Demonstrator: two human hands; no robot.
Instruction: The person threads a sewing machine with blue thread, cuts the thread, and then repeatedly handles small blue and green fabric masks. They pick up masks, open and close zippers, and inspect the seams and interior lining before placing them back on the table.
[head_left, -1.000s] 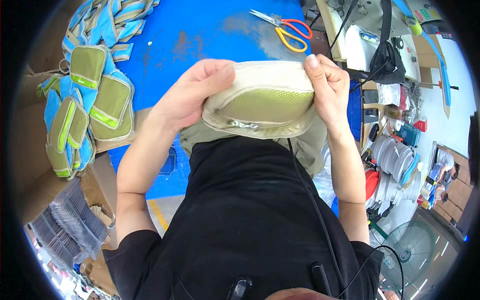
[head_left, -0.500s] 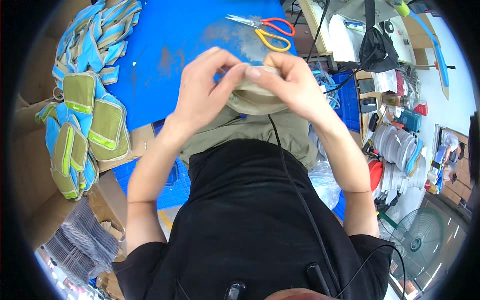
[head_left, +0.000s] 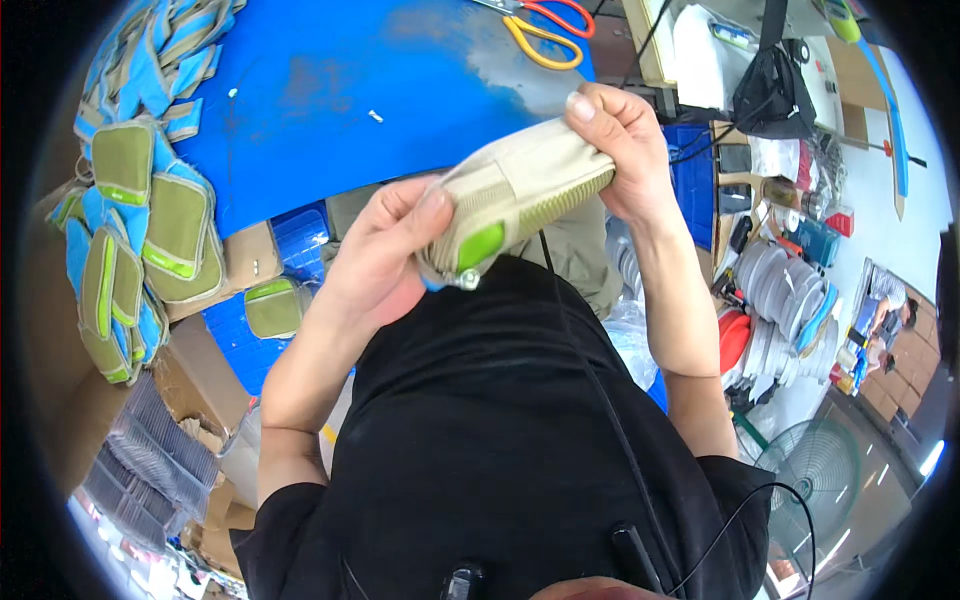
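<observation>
Between my two hands, above my lap, is a beige and olive fabric pouch (head_left: 538, 165) with a bright green patch and a small metal piece at its lower left corner. My left hand (head_left: 388, 245) pinches its left end, thumb on top. At the pouch's upper right end, my right hand (head_left: 625, 140) grips with thumb and fingers. The pouch is tilted, right end higher, with its ribbed olive side facing me.
Scissors (head_left: 540, 40) with red and yellow handles lie at the blue table's (head_left: 330, 130) far edge. Olive-green pouches (head_left: 180, 235) and blue-beige straps (head_left: 165, 60) are piled left. One more pouch (head_left: 273, 308) lies by my left forearm. A fan (head_left: 810, 475) stands right.
The pouch has been turned and stretched out sideways, now showing its olive side and green patch. My hands have moved apart, the left one down and toward me. A pouch shows near my left forearm.
</observation>
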